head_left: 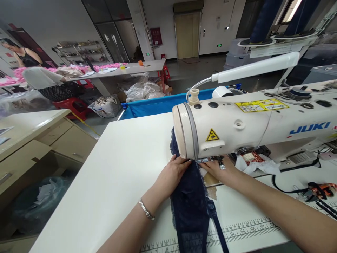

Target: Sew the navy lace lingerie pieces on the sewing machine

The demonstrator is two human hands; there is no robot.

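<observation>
A navy bra (190, 200) with scalloped lace edges runs lengthwise under the head of a white sewing machine (216, 126). Its far end shows beyond the machine head, and its near end drops off the table's front edge. On its left edge, close to the needle area, my left hand (172, 173) grips the cloth with fingers bent. My right hand (217, 169) reaches in from the other side beneath the machine head, fingertips on the bra's right edge and partly hidden. A thin navy strap (219, 225) with a slider trails toward me. The needle itself is hidden.
A printed ruler (237, 232) lines the white table's front edge. Orange-handled thread snips (319, 191) lie at right. Blue cloth (150, 107) hangs behind the table. An open drawer cabinet (65, 140) stands left; a person (26, 56) is at a far table.
</observation>
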